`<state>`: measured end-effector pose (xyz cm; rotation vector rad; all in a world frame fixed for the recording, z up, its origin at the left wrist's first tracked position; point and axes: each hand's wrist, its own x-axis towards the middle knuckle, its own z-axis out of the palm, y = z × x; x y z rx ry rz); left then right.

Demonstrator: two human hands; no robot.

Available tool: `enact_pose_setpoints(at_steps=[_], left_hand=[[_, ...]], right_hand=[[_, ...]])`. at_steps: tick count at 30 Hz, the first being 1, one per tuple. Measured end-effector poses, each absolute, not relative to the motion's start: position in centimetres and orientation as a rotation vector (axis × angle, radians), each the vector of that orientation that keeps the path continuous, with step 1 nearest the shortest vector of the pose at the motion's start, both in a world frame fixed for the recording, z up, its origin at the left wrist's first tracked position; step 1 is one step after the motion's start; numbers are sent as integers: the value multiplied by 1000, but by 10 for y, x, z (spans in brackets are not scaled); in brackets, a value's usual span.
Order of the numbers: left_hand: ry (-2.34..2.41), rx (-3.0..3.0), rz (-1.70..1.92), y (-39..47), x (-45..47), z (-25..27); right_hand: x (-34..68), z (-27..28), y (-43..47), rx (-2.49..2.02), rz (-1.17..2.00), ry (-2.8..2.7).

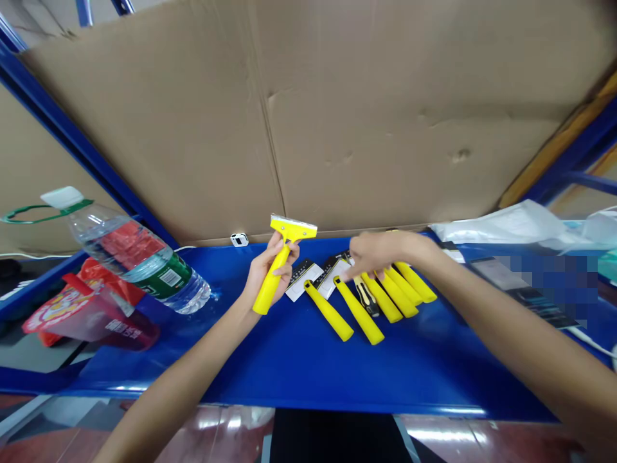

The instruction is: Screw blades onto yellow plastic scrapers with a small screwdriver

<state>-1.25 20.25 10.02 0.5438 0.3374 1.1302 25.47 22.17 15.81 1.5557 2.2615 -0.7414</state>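
My left hand (259,273) is closed around the handle of a yellow scraper (270,286), held up with its wide blade head at the top. My right hand (376,252) hovers over a row of tools, its fingers smeared by motion and partly turned away. Beneath and beside it lie a loose yellow handle (330,313), another yellow handle (360,313) and several more to the right. Among them sits a black-and-cream screwdriver-like handle (367,297). Black-and-white printed packets (303,281) lie behind the handles, partly covered.
The blue table (289,366) backs onto a cardboard wall (361,116). At left stand a large water bottle (144,263) and a red cup (106,321). A small white device (239,240) sits at the back. On the right are a dark phone-like slab (515,289) and white plastic bags (506,225).
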Motion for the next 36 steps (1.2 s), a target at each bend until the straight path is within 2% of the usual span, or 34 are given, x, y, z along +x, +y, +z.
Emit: enact_pose_setpoints(at_steps=[4,12,21,24,31,36], left_hand=[[303,548,1103,205,-1,95],[403,539,1091,201,-9,84],[416,539,1093,202,-18,84],[397,520,1114,205,-17,84],[450,479,1126,207,-11,75],[492,468,1108,206,-7,67]], right_hand=[[258,129,203,1491,-948,2093],[262,125,194,1475,-979,2139],[270,112,198,1478,-488,2435],[282,131,201,1614,-397,2597],[289,218,206,1871,-197,3039],[273,233,199,1765,-39,3528]])
